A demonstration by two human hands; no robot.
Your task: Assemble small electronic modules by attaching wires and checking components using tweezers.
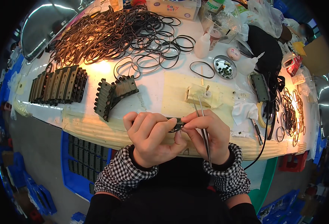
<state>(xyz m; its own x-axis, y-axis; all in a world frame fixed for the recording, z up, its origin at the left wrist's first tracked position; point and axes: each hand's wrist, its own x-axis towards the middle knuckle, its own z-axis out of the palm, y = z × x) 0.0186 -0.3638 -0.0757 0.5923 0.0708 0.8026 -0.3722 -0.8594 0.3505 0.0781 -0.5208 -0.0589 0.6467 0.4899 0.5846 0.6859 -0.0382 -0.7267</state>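
Note:
Close to the table's near edge, my left hand point(151, 140) has its fingers closed on a dark green-black plastic part point(178, 125), mostly hidden by the fingers. My right hand point(213, 136) pinches the part's right end with thumb and forefinger. It also holds metal tweezers point(205, 140), whose tips point away from me. Just beyond stands a cream-coloured fixture block point(198, 94) on a yellowish sheet point(173, 86). Left of it, several dark ribbed plastic housings point(125, 87) lean together. A longer row of similar housings point(58, 85) stands farther left.
Black rubber rings point(108, 33) lie heaped at the back left. Behind the fixture are a squeeze bottle point(202, 45) and a metal dish point(218, 61) of small dark pieces. A black cable point(263, 147) crosses the right edge. Below left sits a blue crate point(83, 186).

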